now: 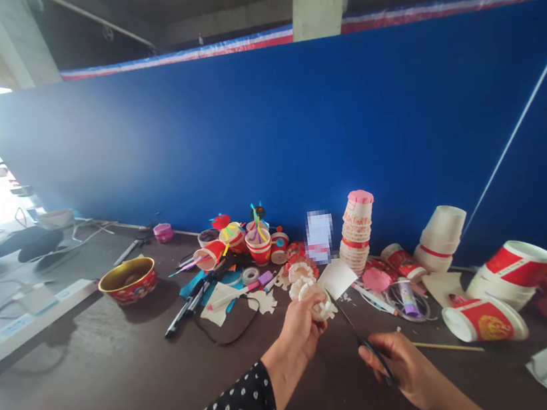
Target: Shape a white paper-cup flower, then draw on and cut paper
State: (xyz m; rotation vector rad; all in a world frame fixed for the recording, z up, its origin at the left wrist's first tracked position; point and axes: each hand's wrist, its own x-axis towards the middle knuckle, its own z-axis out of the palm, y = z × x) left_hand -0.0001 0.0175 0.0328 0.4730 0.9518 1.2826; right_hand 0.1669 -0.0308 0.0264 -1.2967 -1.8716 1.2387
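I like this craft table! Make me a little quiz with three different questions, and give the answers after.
1. What is the right hand holding?

2. True or false: the red bowl with the gold inside stands to the left of the pink-topped stack of paper cups.

3. What is the left hand holding?
A. a glue stick
B. a white paper flower
C. a red cup

Key: 1. scissors; 2. true; 3. B
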